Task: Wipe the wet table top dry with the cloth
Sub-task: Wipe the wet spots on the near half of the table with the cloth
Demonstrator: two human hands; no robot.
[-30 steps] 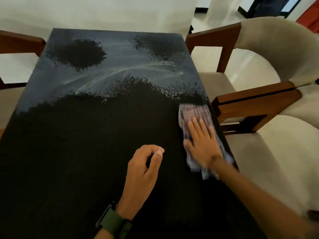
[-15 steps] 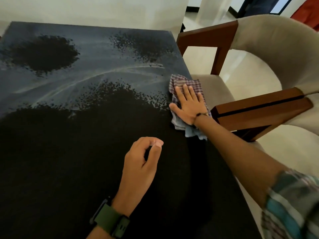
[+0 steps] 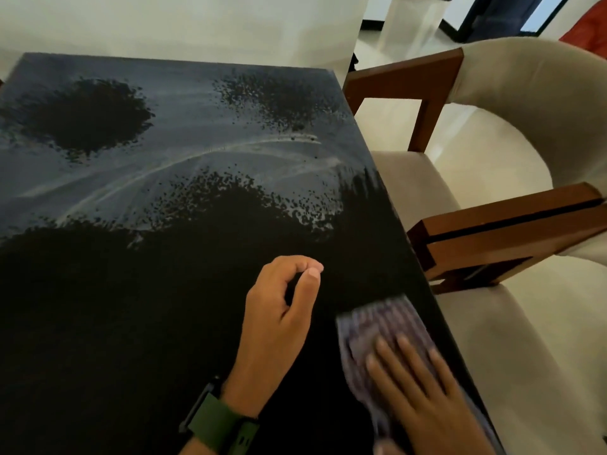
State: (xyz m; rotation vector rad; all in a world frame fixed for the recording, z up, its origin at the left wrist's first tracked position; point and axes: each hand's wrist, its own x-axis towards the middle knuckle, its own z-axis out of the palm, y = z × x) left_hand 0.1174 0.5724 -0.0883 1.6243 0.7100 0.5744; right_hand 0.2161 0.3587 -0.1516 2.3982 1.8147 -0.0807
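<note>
The right hand reaches in from the lower right and lies flat, palm down, on the cloth, its forearm running off the bottom edge. Its fingers are straight and slightly spread, pointing up and to the left; they press the cloth onto the tabletop rather than curl round it, so the grip is spread, not pinching. The hand and cloth are blurred. The cloth is a checked, purplish rag, lying near the tabletop's right edge in the near part of the surface, with its far end sticking out beyond the fingertips and a strip showing along the hand's left side. The left hand comes in from the bottom centre, just left of the cloth and apart from it. It sits on its outer edge with the thumb side up, fingers loosely curled, and the thumb tip meets the forefinger tip; nothing shows inside that grip. A green watch is strapped on the left wrist. The far half of the tabletop shows pale wet streaks and speckled droplets around dark patches. Two chairs with wooden arms and pale cushions stand along the right side.
</note>
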